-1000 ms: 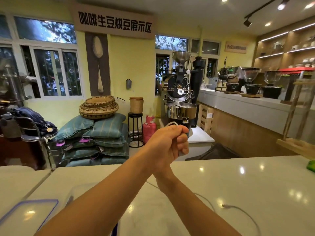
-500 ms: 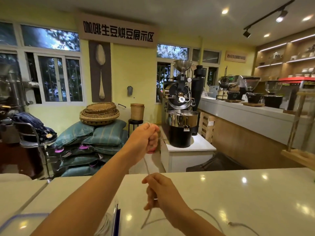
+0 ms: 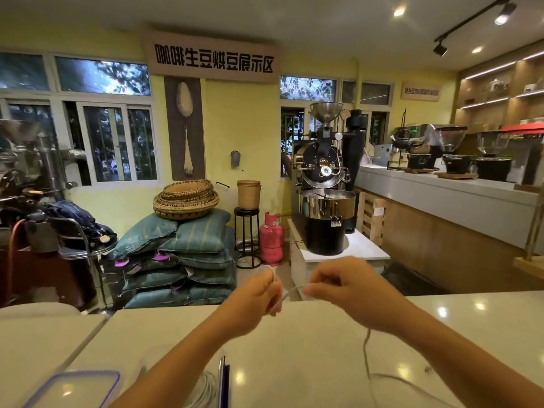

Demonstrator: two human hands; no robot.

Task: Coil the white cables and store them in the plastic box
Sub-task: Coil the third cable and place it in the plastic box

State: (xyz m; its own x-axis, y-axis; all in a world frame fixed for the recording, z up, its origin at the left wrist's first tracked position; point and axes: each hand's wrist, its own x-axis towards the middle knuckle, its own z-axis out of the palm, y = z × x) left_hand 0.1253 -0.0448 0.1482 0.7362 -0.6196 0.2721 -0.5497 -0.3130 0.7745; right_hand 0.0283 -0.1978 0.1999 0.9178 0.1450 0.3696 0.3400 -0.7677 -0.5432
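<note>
White cable [image 3: 290,292] stretches sideways between both pinches: left hand [image 3: 255,295] and right hand [image 3: 346,285] fingers closed on it, slack hanging below right.

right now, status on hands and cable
Left hand and right hand both pinching thin white cable, raised over white counter. Loose tail trails onto counter. Clear plastic box near, nothing blocking.
</note>
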